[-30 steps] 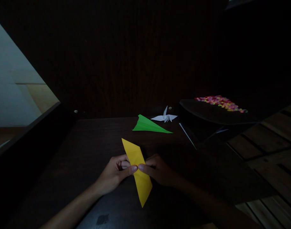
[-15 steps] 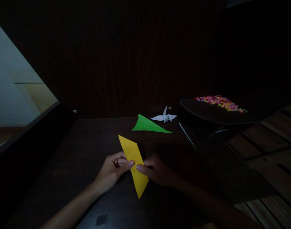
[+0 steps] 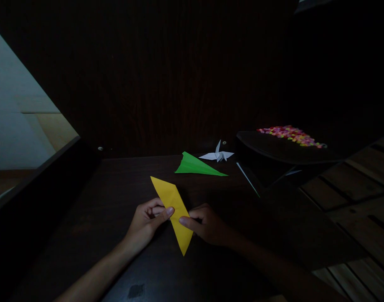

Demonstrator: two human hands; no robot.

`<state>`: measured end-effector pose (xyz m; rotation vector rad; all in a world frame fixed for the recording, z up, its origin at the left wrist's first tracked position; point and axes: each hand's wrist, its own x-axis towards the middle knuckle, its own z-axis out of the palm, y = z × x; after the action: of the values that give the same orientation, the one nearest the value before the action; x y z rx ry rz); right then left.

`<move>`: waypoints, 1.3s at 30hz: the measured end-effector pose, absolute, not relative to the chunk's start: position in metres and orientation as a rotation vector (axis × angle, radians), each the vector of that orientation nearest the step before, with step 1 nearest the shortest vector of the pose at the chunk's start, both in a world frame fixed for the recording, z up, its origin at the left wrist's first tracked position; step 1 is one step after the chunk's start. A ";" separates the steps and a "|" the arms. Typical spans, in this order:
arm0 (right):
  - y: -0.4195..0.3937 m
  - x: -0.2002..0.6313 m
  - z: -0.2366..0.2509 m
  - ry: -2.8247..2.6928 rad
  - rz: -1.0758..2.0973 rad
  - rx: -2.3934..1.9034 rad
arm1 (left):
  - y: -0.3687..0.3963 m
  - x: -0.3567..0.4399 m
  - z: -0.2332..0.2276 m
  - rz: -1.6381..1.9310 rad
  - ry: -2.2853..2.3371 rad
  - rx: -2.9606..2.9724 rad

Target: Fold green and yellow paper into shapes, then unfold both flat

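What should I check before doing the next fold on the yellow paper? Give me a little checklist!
1. Both hands on the paper: ok. The left hand and right hand pinch the long, pointed yellow folded paper from either side near its middle.
2. Both tips free: ok. The top and bottom points stick out past the fingers.
3. Creases sharp and lined up: cannot tell, the picture is too dark.
4. Space on the dark wooden table: ok. The green folded paper and the white paper crane lie farther back, apart from the hands.
5. Enough light: not ok. Most of the scene is very dim.
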<state>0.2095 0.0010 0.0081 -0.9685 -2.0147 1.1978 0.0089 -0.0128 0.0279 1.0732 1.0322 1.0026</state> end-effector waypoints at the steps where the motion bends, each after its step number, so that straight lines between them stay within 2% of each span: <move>1: 0.001 0.210 0.008 -2.010 1.199 -0.983 | -0.013 0.009 0.028 1.012 1.040 1.069; 11: 0.001 0.208 0.014 -1.934 1.202 -1.064 | -0.010 0.007 0.026 1.110 0.992 0.974; 19: -0.001 0.212 0.008 -1.878 1.660 -0.896 | -0.013 0.009 0.021 1.063 0.939 0.989; 27: -0.005 0.208 0.011 -1.902 1.664 -0.881 | -0.012 0.009 0.019 1.045 1.021 1.026; 39: -0.001 0.206 0.014 -1.724 1.603 -1.007 | -0.012 0.008 0.027 1.293 1.116 0.837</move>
<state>0.2055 -0.0010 0.0140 -1.0072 -1.7239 1.6025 0.0084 -0.0122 0.0272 0.8369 1.1158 1.2927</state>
